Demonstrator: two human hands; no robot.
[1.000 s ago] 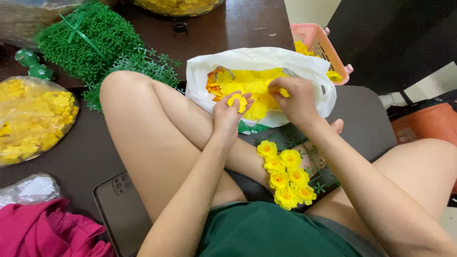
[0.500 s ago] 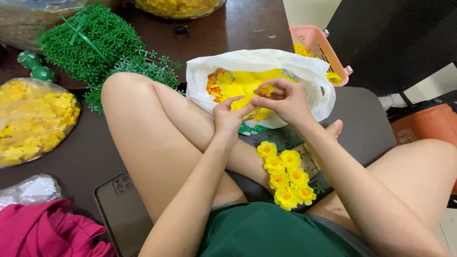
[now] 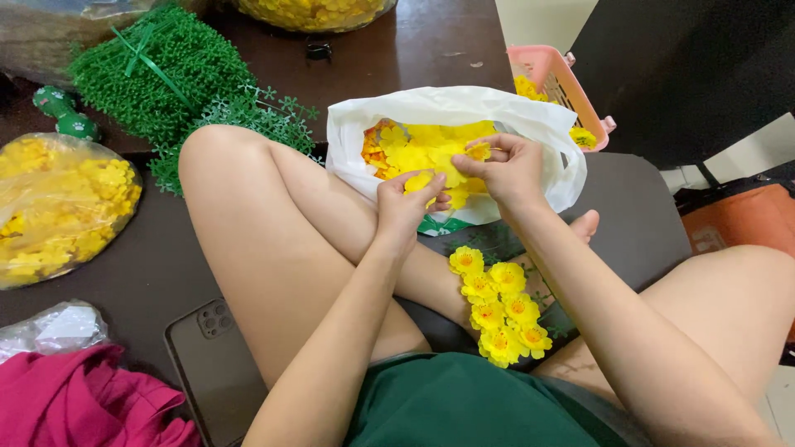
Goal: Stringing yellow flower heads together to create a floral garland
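Note:
A white plastic bag (image 3: 530, 116) lies open in front of my legs, full of loose yellow fabric petals (image 3: 422, 147). My left hand (image 3: 407, 204) is over the bag's near edge, pinching a yellow petal piece (image 3: 420, 181). My right hand (image 3: 503, 168) is just right of it, fingertips closed on a small yellow flower (image 3: 478, 151). The two hands nearly touch. A stem of several finished yellow flowers (image 3: 499, 306) rests on my lap below the hands.
A pink basket (image 3: 563, 83) with yellow flowers stands behind the bag. Green plastic foliage (image 3: 157, 74) lies at the back left, a clear bag of yellow flowers (image 3: 58, 207) at the left. A phone (image 3: 211, 364) and pink cloth (image 3: 74, 401) lie near my knee.
My right hand has drawn back from deeper in the bag toward my left hand, carrying a small flower. The left hand stayed at the bag's near edge.

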